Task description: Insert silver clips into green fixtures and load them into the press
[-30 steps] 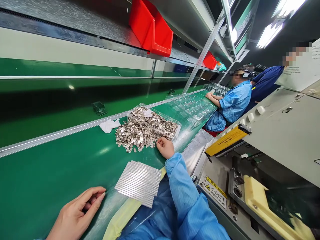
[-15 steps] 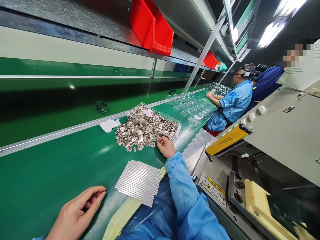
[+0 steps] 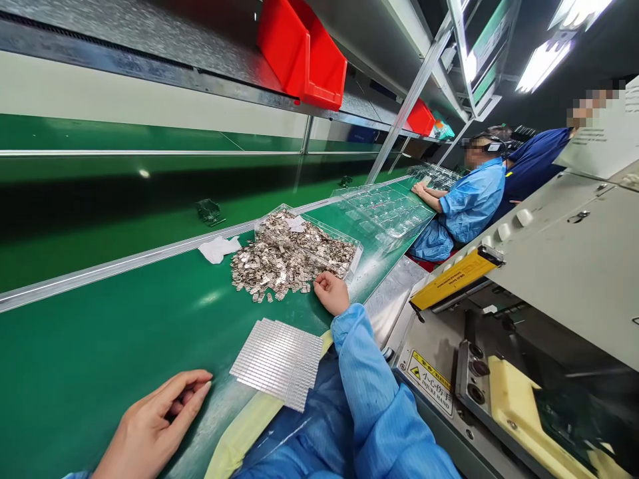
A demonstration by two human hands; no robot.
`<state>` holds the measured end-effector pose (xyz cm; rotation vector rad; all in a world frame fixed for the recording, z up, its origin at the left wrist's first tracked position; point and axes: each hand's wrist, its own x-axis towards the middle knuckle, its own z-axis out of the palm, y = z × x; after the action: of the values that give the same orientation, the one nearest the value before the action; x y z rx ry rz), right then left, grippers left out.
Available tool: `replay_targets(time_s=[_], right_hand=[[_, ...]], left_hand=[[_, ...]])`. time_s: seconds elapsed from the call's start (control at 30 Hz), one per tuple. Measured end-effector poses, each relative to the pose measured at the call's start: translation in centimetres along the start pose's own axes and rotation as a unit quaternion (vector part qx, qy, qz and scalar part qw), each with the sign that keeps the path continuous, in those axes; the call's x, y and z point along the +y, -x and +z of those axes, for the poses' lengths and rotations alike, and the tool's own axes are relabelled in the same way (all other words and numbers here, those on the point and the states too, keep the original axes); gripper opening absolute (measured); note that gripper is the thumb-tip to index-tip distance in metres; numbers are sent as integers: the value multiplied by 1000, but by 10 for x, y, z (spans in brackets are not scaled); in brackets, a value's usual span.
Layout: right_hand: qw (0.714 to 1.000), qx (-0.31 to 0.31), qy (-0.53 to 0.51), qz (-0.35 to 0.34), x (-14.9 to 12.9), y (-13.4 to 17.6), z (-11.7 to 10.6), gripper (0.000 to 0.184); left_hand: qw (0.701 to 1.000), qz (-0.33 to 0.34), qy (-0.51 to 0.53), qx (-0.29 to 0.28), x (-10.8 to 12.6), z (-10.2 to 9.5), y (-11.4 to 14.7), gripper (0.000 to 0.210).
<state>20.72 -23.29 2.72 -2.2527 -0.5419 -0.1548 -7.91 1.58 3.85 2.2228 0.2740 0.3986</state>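
My left hand (image 3: 154, 422) rests over the green bench at the lower left, thumb and forefinger tips together and the other fingers curled, with nothing visible in it. My right hand (image 3: 331, 293) is at the near right edge of a heap of small metal pieces (image 3: 272, 266), its fingers curled in a pinch; whether they hold a piece is hidden. The heap spills from a clear plastic tray (image 3: 357, 256) tilted behind it. Between my hands, a silver sheet ruled in fine rows (image 3: 277, 359), apparently several overlapped strips, lies at the bench's front edge, partly over my lap.
Crumpled white paper (image 3: 218, 249) lies left of the heap. Clear compartment trays (image 3: 389, 213) stand farther along the green bench (image 3: 100, 332). A red bin (image 3: 304, 60) sits on the shelf above. A co-worker (image 3: 472, 206) sits at right; a machine (image 3: 429, 379) flanks me.
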Motion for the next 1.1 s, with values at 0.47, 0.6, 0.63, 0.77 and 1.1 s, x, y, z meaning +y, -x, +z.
replay_targets(time_s=[0.47, 0.6, 0.63, 0.77, 1.1], right_hand=[[1000, 10, -25, -10, 5, 0, 3, 11], [999, 11, -34, -11, 8, -1, 5, 12], [999, 11, -36, -11, 9, -1, 5, 13], [999, 11, -40, -12, 10, -1, 6, 13], [999, 12, -47, -15, 10, -1, 5, 14]], left_hand=[[999, -33, 5, 13, 9, 2, 3, 46], [1000, -14, -4, 4, 0, 2, 3, 41], [1000, -5, -6, 2, -2, 2, 3, 39], [1000, 19, -15, -1, -7, 2, 1, 35], [998, 55, -29, -15, 0, -5, -4, 31]])
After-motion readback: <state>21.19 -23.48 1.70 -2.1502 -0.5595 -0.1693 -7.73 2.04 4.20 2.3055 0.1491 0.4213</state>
